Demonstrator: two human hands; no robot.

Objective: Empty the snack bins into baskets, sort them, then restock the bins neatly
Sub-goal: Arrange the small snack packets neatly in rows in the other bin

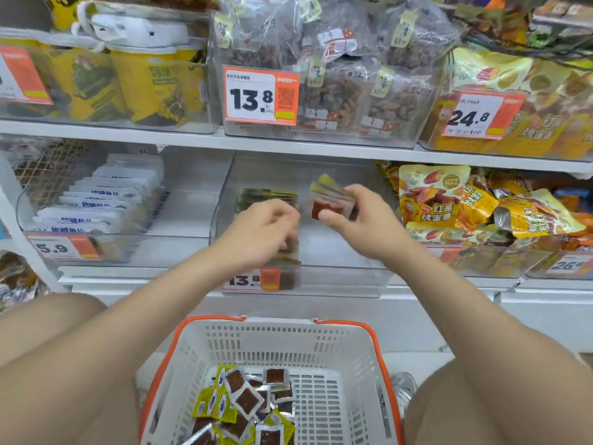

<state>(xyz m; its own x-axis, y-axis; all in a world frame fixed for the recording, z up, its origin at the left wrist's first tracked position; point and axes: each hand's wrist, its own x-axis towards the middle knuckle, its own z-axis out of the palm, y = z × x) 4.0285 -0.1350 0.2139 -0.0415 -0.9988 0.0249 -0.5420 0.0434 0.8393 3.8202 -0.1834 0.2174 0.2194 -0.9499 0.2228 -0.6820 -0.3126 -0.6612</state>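
Inside the clear plastic bin (337, 252) on the lower white shelf (321, 297), the right hand (362, 226) pinches a fanned stack of small square packets (330, 200), thumb under and fingers over their glossy edges, a dark red slab showing through the front one. Just beside it, the left hand (263, 229) curls loosely over a row of packets standing on edge (266, 197) along the bin's left side; whether it grips any I cannot tell. Below, between the person's knees, a white slotted plastic basket (321, 345) with orange handles holds a loose heap of the same yellow-green foil packets (244, 406). Neighbouring bins carry orange price tags and crinkled yellow snack bags (449, 200).
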